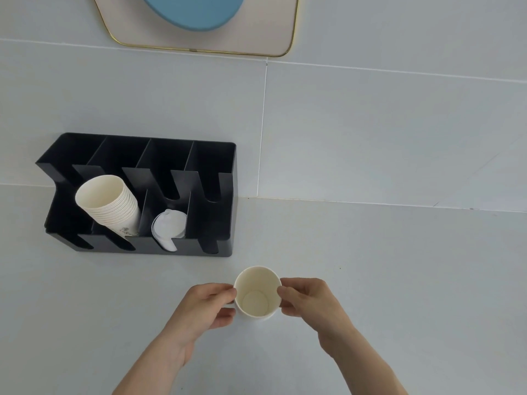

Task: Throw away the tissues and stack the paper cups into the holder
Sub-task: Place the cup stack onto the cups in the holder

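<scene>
- A single paper cup stands upright on the pale grey surface, mouth open toward the camera, near the front right corner of the black holder.
- The cup is plain off-white, with a thin rolled rim and a round base visible inside; it looks empty and undented.
- The left hand pinches the cup's left side: the thumb touches the rim, and the other fingers curl against the wall lower down.
- The right hand pinches the opposite side, fingertips pressed on the rim and upper wall.
- Both hands are closed on the cup, one on each side.
- The holder sits on the surface against the tiled wall, to the left of and behind the cup. It has 4 columns split by dividers, with slotted fronts.
- A stack of cups of the same off-white lies tilted in the second column from the left, mouth up and leaning left. Many nested rims show along its side, and a faint printed pattern marks the lowest cup.
- White lids sit in the third column, just right of the stack.
- On the wall above hangs a gold-edged panel with a blue shape at the top edge.
</scene>
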A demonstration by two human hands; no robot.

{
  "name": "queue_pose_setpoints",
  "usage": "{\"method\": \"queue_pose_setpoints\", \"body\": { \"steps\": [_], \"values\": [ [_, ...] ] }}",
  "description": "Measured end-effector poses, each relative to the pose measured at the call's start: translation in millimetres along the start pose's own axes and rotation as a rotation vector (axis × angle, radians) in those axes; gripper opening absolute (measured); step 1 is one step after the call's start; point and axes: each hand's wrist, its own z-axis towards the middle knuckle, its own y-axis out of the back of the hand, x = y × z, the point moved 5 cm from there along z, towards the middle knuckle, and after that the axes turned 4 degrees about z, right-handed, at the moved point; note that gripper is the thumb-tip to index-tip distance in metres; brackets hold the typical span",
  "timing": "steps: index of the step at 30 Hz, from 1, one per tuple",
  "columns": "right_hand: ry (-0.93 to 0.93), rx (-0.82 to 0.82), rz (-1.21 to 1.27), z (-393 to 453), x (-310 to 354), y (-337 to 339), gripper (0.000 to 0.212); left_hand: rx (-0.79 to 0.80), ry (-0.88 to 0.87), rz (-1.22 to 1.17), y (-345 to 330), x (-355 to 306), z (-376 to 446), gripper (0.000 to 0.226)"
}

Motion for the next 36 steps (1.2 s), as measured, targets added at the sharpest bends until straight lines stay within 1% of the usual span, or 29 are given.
{"method": "queue_pose_setpoints", "body": {
  "steps": [4,11,14,17,25,31,36],
  "values": [
    [-0.016,-0.013,0.009,-2.6,2.1,1.0,0.048,0.000,0.000,-0.038,-1.9,-2.1,-2.4,0.014],
    [0.007,-0.026,-0.004,-8.3,11.7,-2.9,0.036,0.012,-0.028,-0.062,5.4,-11.1,-9.4,0.015],
    [0.050,-0.037,-0.019,-14.2,28.1,-6.5,0.026,0.023,-0.055,-0.056,17.3,-21.6,-14.2,0.017],
    [0.102,-0.044,-0.022,-22.9,55.3,-14.5,0.022,0.029,-0.095,-0.061,35.5,-37.0,-20.0,0.018],
    [0.204,-0.057,-0.017,-37.2,149.5,-61.1,0.021,0.033,-0.221,-0.071,116.0,-91.2,-35.2,0.021],
    [0.307,-0.057,0.004,-31.6,222.7,-114.0,0.021,-0.040,-0.286,-0.103,197.2,-136.0,-41.4,0.024],
    [0.362,-0.059,0.015,-20.3,281.6,-158.9,0.021,-0.063,-0.350,-0.135,264.7,-172.8,-37.4,0.022]
  ]
}}
